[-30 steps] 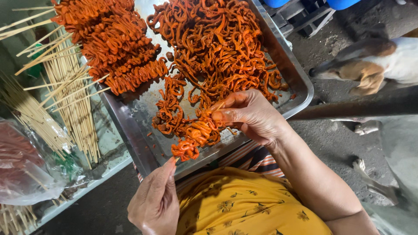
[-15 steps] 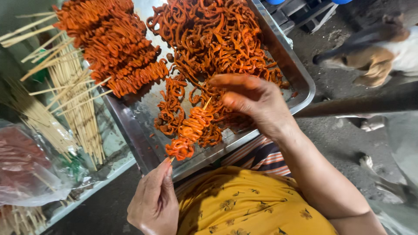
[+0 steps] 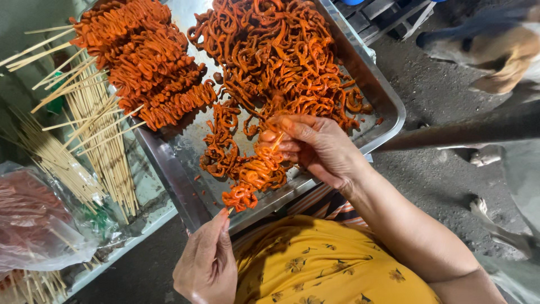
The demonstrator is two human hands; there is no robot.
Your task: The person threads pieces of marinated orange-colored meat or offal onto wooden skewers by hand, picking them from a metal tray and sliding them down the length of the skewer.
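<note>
My left hand [image 3: 207, 264] pinches the blunt end of a skewer [image 3: 253, 177] at the near rim of the steel tray [image 3: 388, 107], while my right hand [image 3: 315, 147] curls around its far end, fingertips closed on the orange strips bunched along it. The skewer lies tilted over the tray's near edge, with a loose heap of strips [image 3: 275, 62] beyond it and finished skewers [image 3: 149, 62] piled at the tray's left end. Bare sticks [image 3: 101, 141] lie on the table left of the tray beside a plastic bag [image 3: 39, 225], and grey concrete floor [image 3: 439, 174] shows to the right.
</note>
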